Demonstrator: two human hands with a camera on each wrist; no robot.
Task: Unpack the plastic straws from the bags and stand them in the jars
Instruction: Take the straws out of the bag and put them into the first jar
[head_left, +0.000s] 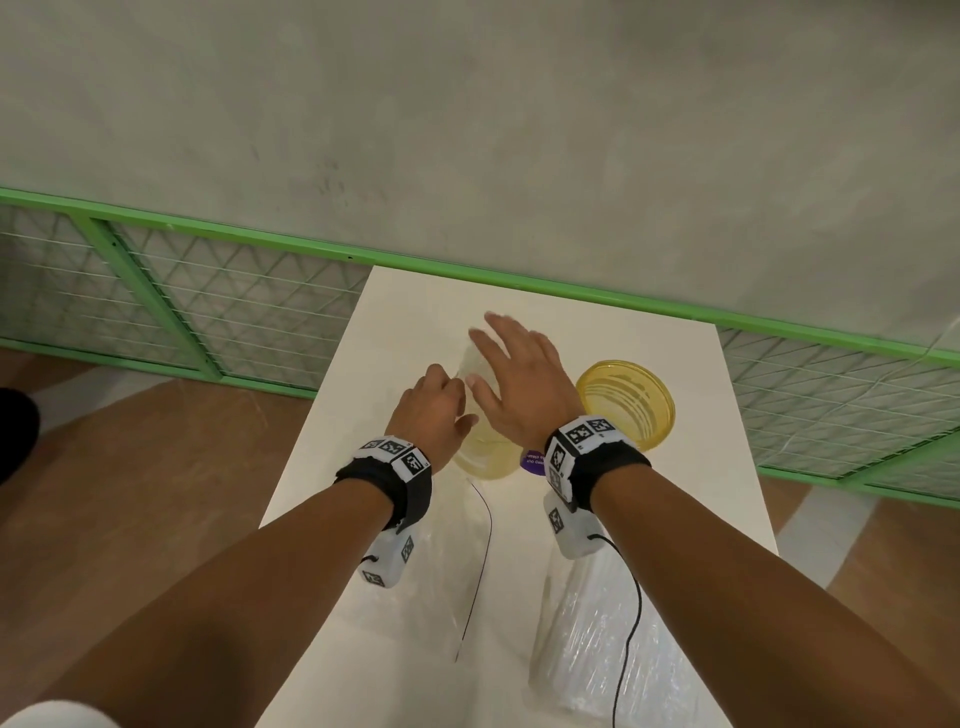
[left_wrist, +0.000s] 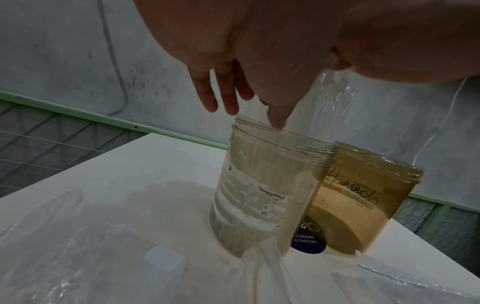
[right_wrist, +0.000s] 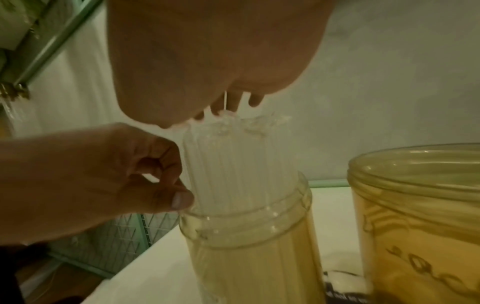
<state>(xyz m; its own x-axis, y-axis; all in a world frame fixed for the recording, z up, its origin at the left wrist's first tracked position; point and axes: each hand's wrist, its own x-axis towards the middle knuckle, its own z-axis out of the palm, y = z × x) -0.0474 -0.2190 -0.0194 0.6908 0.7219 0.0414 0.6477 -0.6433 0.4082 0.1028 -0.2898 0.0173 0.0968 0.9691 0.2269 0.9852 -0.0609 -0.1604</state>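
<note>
Straws (right_wrist: 239, 164), a tight clear bundle, stood upright in the paler jar (right_wrist: 249, 246) near the middle of a white table (head_left: 415, 312). Their long axis ran almost vertical, lower ends hidden down in the jar, upper ends well above the rim and pointing up at the right hand (head_left: 519, 374). That hand lay spread and flat, fingers straight, palm resting on the straw tops. The left hand (head_left: 434, 400) was curled at the bundle's side just above the rim; it seemed to pinch the straws or a film round them, but the pictures did not settle which.

A second, yellower jar (head_left: 626, 402) stood just beside the first, on its right, with no straws visible in it. A full bag (head_left: 597, 639) of straws lay nearer the person, on the right of the table, and crumpled clear plastic (left_wrist: 78, 257) lay on the left.

Judged from this, the main risk was tipping: the jar was tall and narrow, and a sideways push from the palm could have knocked it into its neighbour. Uneven pressure could also have bent the straws, or splayed them over the rim once the left hand let go.
</note>
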